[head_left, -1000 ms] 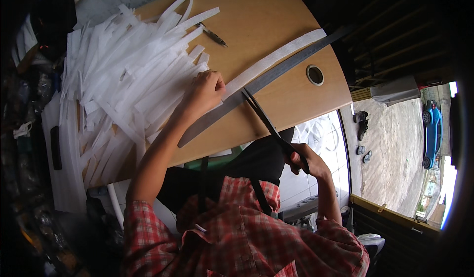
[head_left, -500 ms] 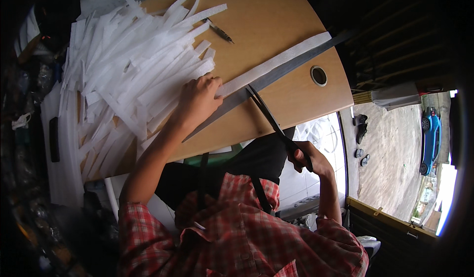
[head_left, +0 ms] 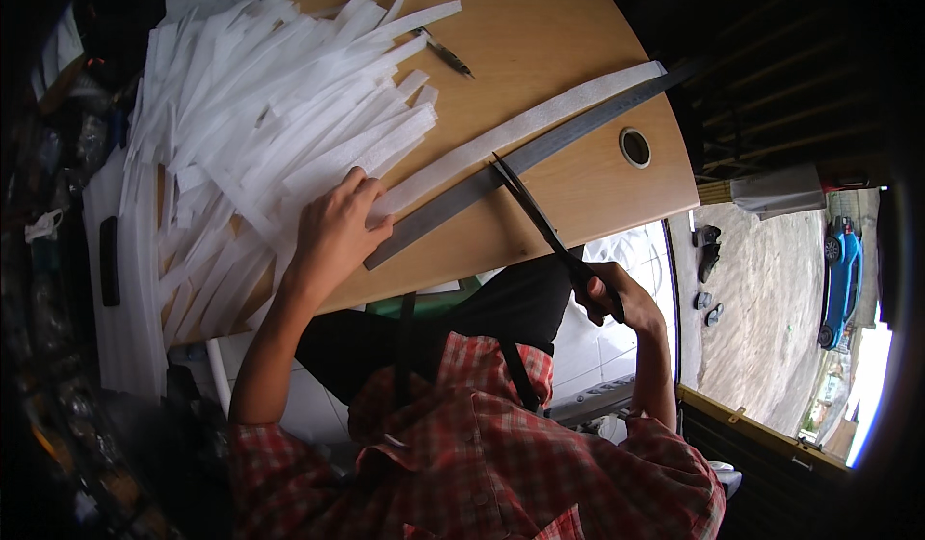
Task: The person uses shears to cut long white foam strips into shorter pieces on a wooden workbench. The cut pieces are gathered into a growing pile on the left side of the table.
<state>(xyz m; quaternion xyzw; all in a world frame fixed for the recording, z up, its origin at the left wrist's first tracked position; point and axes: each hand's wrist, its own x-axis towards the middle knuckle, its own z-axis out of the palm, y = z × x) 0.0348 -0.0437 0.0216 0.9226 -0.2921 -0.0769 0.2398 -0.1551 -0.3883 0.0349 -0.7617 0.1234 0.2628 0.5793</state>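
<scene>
A long white foam strip lies slantwise across the wooden table, beside a grey flat metal bar. My left hand is at the strip's near left end, thumb and fingers closing on it. A heap of similar white strips spreads just beyond and to the left of this hand. My right hand grips black scissors by the handles, off the table's near edge. Their narrow blades, nearly together, reach over the middle of the bar, with the tips close to the strip.
A dark pen-like tool rests on the table behind the strip. Toward the right edge is a round cable hole. More long white strips hang at the left. Shoes stand on the ground at right.
My left hand has moved left and toward me along the strip, from the bar's side to the strip's end. The scissors stay at about the same place over the bar.
</scene>
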